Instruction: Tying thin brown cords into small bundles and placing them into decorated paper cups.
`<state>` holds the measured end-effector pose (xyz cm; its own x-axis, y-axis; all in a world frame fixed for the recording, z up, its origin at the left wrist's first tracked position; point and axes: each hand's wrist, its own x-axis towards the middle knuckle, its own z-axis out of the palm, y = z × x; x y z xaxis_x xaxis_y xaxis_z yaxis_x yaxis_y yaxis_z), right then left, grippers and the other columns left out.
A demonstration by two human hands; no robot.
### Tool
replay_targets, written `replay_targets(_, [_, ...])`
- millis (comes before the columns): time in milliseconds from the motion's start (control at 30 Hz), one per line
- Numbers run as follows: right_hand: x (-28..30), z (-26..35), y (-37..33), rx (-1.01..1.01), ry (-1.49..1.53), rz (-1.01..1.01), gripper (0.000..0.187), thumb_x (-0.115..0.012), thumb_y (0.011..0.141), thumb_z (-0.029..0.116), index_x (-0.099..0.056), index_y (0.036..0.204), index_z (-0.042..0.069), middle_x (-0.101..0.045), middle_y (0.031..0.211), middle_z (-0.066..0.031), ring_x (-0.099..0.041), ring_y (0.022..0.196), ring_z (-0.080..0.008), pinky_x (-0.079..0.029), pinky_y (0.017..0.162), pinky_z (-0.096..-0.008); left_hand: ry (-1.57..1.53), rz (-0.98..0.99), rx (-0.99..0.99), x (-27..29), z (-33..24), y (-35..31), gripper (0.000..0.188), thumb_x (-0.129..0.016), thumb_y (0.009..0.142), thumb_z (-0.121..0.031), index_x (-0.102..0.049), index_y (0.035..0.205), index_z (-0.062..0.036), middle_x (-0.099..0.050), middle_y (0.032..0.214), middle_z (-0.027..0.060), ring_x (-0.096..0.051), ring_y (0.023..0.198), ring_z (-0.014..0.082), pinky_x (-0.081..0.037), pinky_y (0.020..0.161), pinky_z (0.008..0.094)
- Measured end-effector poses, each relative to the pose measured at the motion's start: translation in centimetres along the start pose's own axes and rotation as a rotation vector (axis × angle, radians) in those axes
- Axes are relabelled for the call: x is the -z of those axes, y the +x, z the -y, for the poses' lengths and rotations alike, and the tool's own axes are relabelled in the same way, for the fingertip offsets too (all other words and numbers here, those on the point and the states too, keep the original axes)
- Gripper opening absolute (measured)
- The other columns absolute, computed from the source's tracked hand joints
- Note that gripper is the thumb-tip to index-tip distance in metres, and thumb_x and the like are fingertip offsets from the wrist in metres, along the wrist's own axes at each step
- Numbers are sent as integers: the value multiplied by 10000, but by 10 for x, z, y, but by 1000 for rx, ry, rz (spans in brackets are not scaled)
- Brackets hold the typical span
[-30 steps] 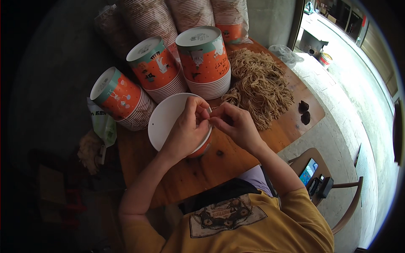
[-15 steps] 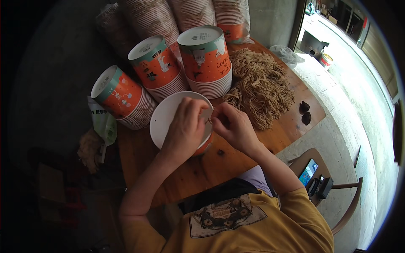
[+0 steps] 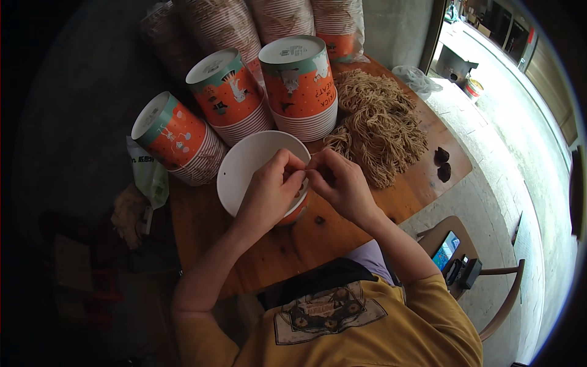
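A white-lined paper bucket [image 3: 237, 165] stands mouth up on the wooden table in front of me, with a small dark hole in its left wall. Over its right rim, my left hand [image 3: 276, 183] and my right hand [image 3: 342, 180] meet with fingertips pinched together. Between them they hold a thin cord, mostly hidden by the fingers. My left wrist covers part of the bucket's near wall. Just beyond my right hand lies a big heap of beige cords [image 3: 382, 131].
Upturned stacks of orange and green paper buckets [image 3: 299, 85] stand behind the open one, with plastic-wrapped stacks [image 3: 223, 30] further back. Two dark small objects [image 3: 443, 165] lie at the table's right. A chair [image 3: 449, 244] at right bears a phone [image 3: 447, 249].
My left hand has come down and its fingers have closed in to meet my right fingertips at the bucket's rim. The right hand has hardly moved.
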<state>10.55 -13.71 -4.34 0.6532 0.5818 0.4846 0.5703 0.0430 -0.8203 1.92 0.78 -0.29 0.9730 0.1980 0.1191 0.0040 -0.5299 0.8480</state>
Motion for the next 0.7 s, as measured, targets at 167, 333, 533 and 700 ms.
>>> replay_targets(167, [1,2,-3,45,-35,-20,106,-631,836,59,-569,911,17,-588,799,-73,-576,645,-138,-470,589,-267,2,-23,-73,-2,1,0,40,-531,930,-9,-508,961,1,-579,879,29,-587,785,76,-505,712,231])
replay_targets(333, [-3,2,-11,78,-86,-90,131,-648,833,95,-568,918,35,-595,821,-80,-614,650,-185,-494,591,-294,20,-43,-137,-5,0,0,50,-536,915,16,-503,949,-1,-579,882,30,-583,812,68,-508,718,240])
replay_targets(533, [-10,0,-17,-26,46,-161,99,-641,837,40,-567,900,20,-588,783,-48,-561,651,-107,-452,591,-238,-93,-81,-158,-8,-1,1,146,-566,875,22,-487,996,-1,-587,847,83,-611,767,162,-510,697,309])
replay_targets(700, [-12,-8,-18,-84,160,-161,74,-614,885,39,-560,925,8,-609,802,-25,-554,699,-65,-456,628,-220,-279,31,-40,-2,-5,3,218,-545,888,27,-494,1093,-27,-579,907,25,-572,855,90,-473,785,260])
